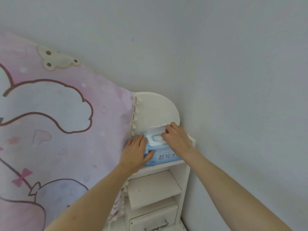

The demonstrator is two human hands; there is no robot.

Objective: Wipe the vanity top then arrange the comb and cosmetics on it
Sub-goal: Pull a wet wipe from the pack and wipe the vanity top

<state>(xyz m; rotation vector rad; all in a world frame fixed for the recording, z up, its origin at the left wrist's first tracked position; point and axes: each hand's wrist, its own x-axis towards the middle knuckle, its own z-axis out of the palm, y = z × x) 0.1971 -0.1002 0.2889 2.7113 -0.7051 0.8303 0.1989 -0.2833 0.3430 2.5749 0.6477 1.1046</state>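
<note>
2 hands (133, 152) (176, 139), 1 wipes pack (165, 156) (lid up).

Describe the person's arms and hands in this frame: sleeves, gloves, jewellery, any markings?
Both forearms are bare as far as the frame shows; no sleeve edge is in view. The left hand and the right hand wear no gloves. No ring, watch or bracelet shows on the visible fingers and wrists. Nails are mostly hidden or too blurred to tell. No cables, straps or markers on either arm.

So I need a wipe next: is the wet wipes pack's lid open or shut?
Open. The white flip lid stands raised above the wet wipes pack, dispensing slot exposed.
</note>
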